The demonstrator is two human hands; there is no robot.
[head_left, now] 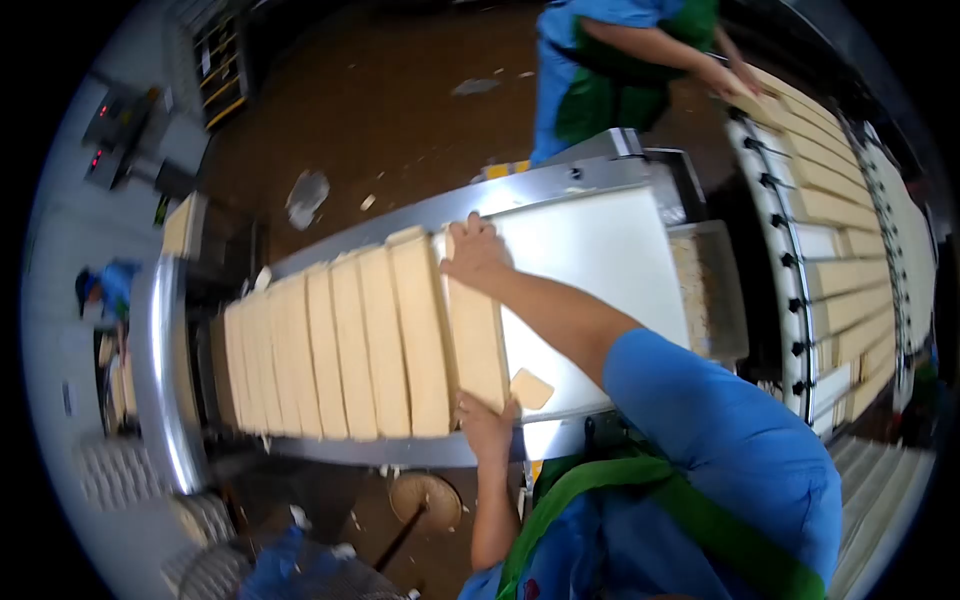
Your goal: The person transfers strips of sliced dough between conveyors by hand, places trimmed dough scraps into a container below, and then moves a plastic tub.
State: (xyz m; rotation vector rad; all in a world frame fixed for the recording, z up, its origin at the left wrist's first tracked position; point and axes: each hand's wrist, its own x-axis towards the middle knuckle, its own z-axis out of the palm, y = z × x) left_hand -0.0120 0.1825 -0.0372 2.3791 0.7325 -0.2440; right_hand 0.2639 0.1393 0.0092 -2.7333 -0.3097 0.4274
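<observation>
A long pale-yellow slab, like bread or cake, lies across a white belt. My right hand curls over its far end, fingers bent around the edge. At the near end my left hand grips it between thumb and fingers. Just left of this slab stands a row of several similar slabs, packed side by side. A small flat square piece of the same colour rests on the belt, right of the slab's near end.
Metal rails border the white belt. A shiny metal roller is at the left. To the right, a bin holds scraps, and a conveyor carries more slabs. Across the table, a co-worker's hands touch slabs there.
</observation>
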